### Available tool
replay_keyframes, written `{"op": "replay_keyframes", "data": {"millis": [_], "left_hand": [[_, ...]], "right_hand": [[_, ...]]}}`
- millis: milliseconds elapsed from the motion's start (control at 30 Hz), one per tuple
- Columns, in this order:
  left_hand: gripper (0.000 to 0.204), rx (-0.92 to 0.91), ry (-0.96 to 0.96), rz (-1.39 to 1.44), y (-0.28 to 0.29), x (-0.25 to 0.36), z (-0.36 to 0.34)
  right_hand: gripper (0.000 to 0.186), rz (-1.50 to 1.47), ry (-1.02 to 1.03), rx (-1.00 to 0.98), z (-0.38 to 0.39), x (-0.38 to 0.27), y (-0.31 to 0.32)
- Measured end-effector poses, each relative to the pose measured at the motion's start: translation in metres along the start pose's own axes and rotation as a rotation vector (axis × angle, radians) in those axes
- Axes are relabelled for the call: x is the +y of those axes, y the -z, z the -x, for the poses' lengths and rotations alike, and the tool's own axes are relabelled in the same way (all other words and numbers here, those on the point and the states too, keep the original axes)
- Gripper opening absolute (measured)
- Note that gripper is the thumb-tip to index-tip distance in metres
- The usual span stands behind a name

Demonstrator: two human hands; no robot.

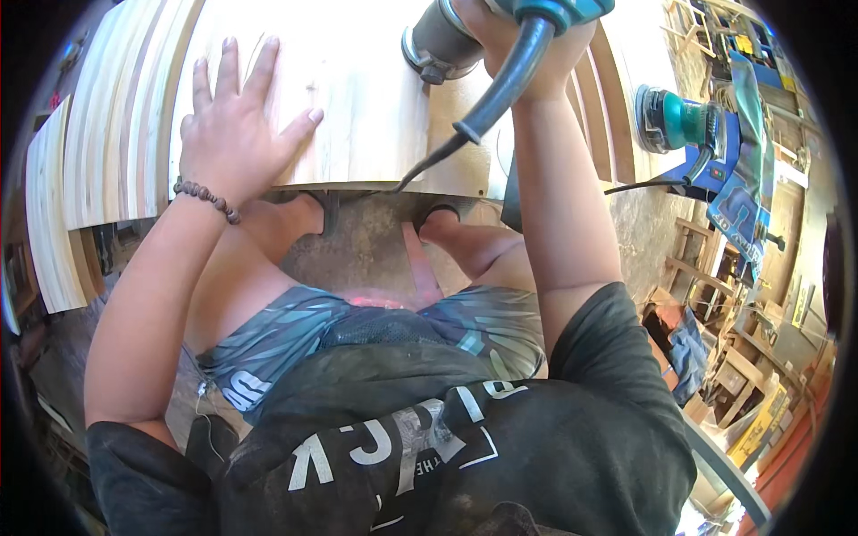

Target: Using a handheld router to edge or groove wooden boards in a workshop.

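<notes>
My left hand (231, 138) lies flat on a pale wooden board (357, 107), fingers and thumb spread, holding nothing. A beaded bracelet is round that wrist. At the top edge, my right hand (527, 54) is wrapped round a teal corded power tool (563, 11), partly cut off by the frame. The tool has a dark cylindrical part (444, 43) with a metal rim, which points left over the board. Its thick black cord (509, 80) hangs toward the board's near edge. I cannot see what part of the tool meets the wood.
Long wooden strips (125, 116) lie side by side at the left, and more boards (610, 107) lie right of my arm. A teal sander (675, 121) sits at the right beside a blue case (728, 152). Scrap wood (737, 375) is piled farther right. My legs are under the board's near edge.
</notes>
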State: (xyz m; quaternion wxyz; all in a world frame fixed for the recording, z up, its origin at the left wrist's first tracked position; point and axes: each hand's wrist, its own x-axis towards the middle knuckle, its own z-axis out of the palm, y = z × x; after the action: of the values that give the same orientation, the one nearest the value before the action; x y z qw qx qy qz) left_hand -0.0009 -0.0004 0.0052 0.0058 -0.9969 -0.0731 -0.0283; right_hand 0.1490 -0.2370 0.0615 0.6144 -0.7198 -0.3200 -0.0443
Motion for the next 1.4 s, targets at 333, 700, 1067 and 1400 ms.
{"op": "replay_keyframes", "data": {"millis": [333,700,1067,1400], "left_hand": [[0.087,-0.018,-0.053,0.032,0.005,0.004,-0.005],[0.089,-0.005,-0.071,0.02,0.006,0.005,-0.006],[0.094,-0.079,-0.035,0.065,0.017,0.008,-0.012],[0.099,-0.114,-0.009,0.096,0.021,0.009,-0.014]], "right_hand": [[0.068,0.124,0.355,0.26,-0.052,0.043,0.0],[0.067,0.116,0.199,0.321,-0.089,0.049,0.005],[0.066,0.204,0.19,0.379,-0.141,0.08,0.007],[0.067,-0.026,0.423,0.289,-0.214,0.115,0.003]]}}
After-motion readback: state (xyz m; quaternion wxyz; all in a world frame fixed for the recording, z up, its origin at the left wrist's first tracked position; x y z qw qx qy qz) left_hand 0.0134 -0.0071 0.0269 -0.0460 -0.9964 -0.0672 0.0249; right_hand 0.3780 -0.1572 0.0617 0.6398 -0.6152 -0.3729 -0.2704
